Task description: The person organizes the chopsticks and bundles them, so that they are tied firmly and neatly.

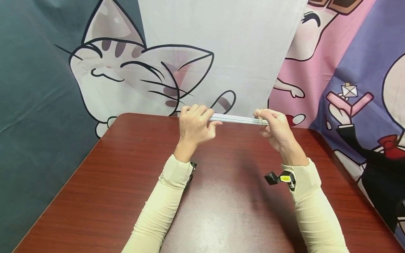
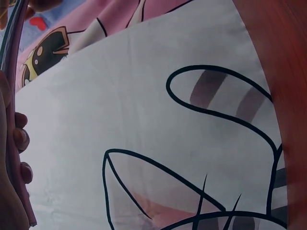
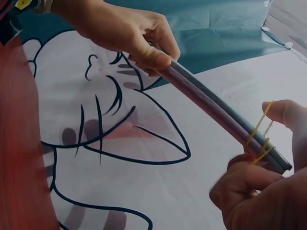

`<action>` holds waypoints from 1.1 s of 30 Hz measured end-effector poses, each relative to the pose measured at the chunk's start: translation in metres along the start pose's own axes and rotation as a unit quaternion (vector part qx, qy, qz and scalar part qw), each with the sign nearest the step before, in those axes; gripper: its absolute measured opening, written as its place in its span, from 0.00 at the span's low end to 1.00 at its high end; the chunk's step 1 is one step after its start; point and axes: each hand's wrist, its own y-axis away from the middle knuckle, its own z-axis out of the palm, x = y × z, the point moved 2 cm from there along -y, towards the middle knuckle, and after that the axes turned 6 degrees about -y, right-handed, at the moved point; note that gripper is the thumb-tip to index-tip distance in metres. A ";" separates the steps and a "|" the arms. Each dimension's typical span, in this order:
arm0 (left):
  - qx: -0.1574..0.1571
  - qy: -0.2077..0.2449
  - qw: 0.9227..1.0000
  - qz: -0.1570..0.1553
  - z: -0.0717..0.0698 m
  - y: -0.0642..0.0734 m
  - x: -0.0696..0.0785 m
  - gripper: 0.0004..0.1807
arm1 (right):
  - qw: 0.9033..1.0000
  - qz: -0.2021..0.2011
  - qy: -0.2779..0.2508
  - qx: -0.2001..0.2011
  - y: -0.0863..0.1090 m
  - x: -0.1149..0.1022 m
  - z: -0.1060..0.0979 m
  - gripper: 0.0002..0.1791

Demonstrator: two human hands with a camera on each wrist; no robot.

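Note:
A bundle of long, thin, straight sticks [image 1: 235, 119] is held level above the far edge of the table, pale in the head view, grey and pinkish in the right wrist view. My left hand [image 1: 197, 125] grips its left end, fingers behind and thumb along the near side. A yellow rubber band [image 3: 260, 122] loops around the right end. With my right hand [image 1: 278, 131] I hold that band, one strand pulled away from the sticks over a fingertip, the other fingers curled below the end. In the left wrist view the sticks [image 2: 19, 189] run along the left border.
The reddish-brown wooden table [image 1: 110, 182] spreads beneath both forearms. Behind it hangs a cloth backdrop [image 1: 246, 42] with cartoon cats and figures. A black wrist camera mount [image 1: 280, 178] sits on the right cuff, another mount [image 1: 191, 172] on the left.

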 end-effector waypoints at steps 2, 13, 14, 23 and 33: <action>-0.006 0.001 1.000 0.003 0.000 0.000 0.001 0.21 | 1.000 0.016 -0.008 -0.015 -0.001 0.000 -0.002 0.06; -0.026 0.012 1.000 0.001 0.003 0.003 -0.001 0.20 | 0.993 0.046 -0.030 -0.108 0.002 0.002 -0.005 0.10; -0.028 0.010 1.000 0.001 0.003 0.003 -0.002 0.20 | 0.993 0.031 -0.032 -0.105 0.002 0.001 -0.005 0.10; -0.034 -0.005 0.999 -0.004 0.001 -0.001 -0.004 0.21 | 0.969 -0.125 0.212 -0.035 0.010 -0.009 -0.022 0.12; -0.032 -0.003 0.999 0.009 -0.001 -0.004 0.007 0.20 | 0.935 -0.223 0.270 -0.047 0.020 -0.016 0.007 0.16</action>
